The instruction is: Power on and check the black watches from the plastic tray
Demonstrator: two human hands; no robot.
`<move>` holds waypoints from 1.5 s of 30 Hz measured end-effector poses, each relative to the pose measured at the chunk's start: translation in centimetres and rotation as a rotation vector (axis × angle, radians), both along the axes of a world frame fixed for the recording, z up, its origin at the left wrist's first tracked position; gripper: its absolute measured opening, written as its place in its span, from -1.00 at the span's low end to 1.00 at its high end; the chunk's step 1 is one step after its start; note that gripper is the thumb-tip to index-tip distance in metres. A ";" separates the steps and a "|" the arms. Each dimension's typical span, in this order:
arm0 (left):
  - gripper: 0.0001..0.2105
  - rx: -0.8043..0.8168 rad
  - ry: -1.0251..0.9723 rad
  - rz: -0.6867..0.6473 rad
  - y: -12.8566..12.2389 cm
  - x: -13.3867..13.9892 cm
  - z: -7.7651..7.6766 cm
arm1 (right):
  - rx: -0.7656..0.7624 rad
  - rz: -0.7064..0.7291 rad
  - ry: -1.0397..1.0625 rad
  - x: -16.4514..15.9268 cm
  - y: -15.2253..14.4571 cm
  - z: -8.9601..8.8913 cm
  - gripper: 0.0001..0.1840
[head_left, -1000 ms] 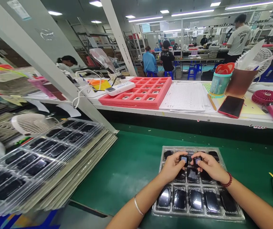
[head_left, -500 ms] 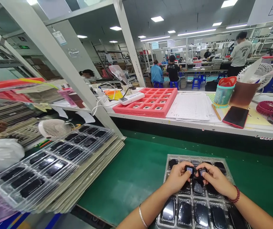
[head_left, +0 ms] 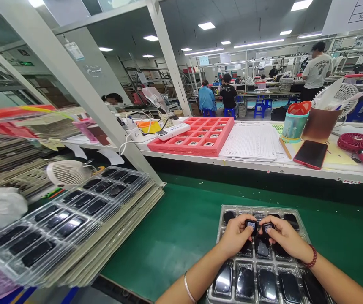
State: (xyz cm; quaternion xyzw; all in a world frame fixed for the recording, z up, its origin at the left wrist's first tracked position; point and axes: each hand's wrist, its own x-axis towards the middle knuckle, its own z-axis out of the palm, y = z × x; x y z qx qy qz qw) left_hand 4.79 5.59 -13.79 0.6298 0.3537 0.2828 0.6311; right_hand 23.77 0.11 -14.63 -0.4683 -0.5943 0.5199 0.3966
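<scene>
My left hand (head_left: 238, 232) is closed, pinching a small black square device (head_left: 251, 227) whose lit face shows a QR-like pattern. A similar lit device (head_left: 267, 228) is gripped between the thumb and fingers of my right hand (head_left: 284, 236). The two devices are side by side, a small gap between them. Beneath both hands lies a clear plastic tray (head_left: 261, 262) on the green bench top. Glossy black rounded pieces (head_left: 245, 282) sit in its compartments; my hands and wrists cover some of them.
Left of me, a stack of trays (head_left: 127, 215) has more black pieces on top, beside another person's sleeve (head_left: 2, 209). A white fan (head_left: 69, 173) stands behind it. The shelf ahead bears a red foam tray (head_left: 197, 141), papers (head_left: 251, 141), a phone (head_left: 310, 154) and cups (head_left: 296, 126).
The view has shifted slightly. Both hands keep their grip on the two devices in nearly the same place. On the far left, the other person's hand has changed pose.
</scene>
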 end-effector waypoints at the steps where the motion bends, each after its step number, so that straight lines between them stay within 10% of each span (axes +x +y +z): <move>1: -0.76 0.003 -0.002 -0.003 0.0 0.0 0.0 | 0.002 0.000 -0.003 0.0 0.0 0.0 -0.73; 45: -0.60 0.064 -0.018 0.038 0.2 -0.1 -0.2 | 0.012 -0.029 0.010 0.5 0.1 0.2 -0.61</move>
